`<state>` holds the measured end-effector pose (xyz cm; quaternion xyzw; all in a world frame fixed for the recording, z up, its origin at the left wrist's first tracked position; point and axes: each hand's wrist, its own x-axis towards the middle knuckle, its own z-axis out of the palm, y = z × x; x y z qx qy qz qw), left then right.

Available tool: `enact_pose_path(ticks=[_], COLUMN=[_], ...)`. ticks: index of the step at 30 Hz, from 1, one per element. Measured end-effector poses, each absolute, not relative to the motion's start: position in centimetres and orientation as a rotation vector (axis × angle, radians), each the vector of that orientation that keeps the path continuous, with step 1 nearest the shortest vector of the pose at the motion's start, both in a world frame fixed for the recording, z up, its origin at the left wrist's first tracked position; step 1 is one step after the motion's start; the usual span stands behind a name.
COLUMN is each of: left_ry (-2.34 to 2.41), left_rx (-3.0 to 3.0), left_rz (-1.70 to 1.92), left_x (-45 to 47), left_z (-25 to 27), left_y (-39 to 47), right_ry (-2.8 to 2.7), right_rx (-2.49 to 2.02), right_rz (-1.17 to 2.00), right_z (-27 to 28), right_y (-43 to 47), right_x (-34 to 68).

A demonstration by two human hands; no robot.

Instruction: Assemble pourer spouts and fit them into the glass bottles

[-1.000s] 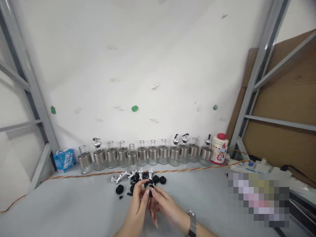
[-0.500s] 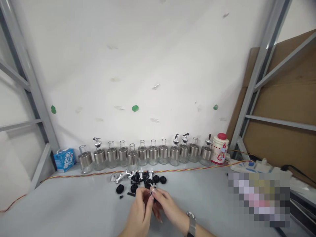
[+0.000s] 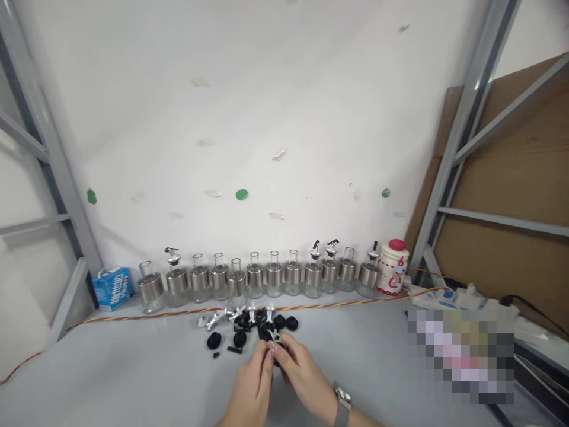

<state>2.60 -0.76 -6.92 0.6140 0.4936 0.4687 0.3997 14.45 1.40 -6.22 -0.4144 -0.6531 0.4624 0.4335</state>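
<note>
Close together over the front middle of the table, my left hand (image 3: 252, 379) and my right hand (image 3: 301, 370) are both closed on one small bottle pourer spout (image 3: 276, 337). Its light tip and some black show between the fingers; the rest is hidden by them. Both thumbs press together at its near side. Just beyond the hands lies a loose pile of silver pourer spouts (image 3: 217, 319) and black stoppers (image 3: 240, 339). A short black tube (image 3: 235, 350) and a tiny black cap (image 3: 216, 355) lie left of my left hand.
A row of glass bottles with steel sleeves (image 3: 255, 276) lines the wall, several topped with pourers. A blue carton (image 3: 112, 289) stands left, a red-lidded jar (image 3: 393, 268) right. A twisted wire (image 3: 146, 316) crosses the table; a power strip (image 3: 471, 299) lies at right.
My hands have drawn closer together around the pourer, with the fingers of the right hand tucked in and the thumbs now side by side. The view has shifted slightly.
</note>
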Motion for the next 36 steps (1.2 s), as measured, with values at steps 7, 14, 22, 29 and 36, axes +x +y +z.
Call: enact_pose_path(ticks=[7, 14, 22, 29, 36], left_ry=[1.118, 1.110, 1.138, 1.177, 1.280], left_rx=[1.326, 1.301, 1.293, 1.286, 1.352], left_rz=[1.110, 1.082, 1.056, 1.122, 1.183], left_x=[2.9, 2.7, 3.0, 2.7, 2.4], left_z=[-7.1, -6.5, -6.3, -6.2, -6.7], left_y=[-0.5, -0.5, -0.6, -0.4, 0.0], right_ry=[-1.610, -1.518, -1.389, -1.563, -1.790], right_rx=[-1.056, -1.022, -1.093, -1.078, -1.080], right_rz=[1.229, 1.403, 1.499, 1.438, 0.786], right_z=[-6.3, -6.7, -7.0, -7.6, -5.2], right_y=[1.4, 1.9, 2.5, 2.4, 1.3], right_x=[14.1, 13.9, 13.6, 14.0, 15.5])
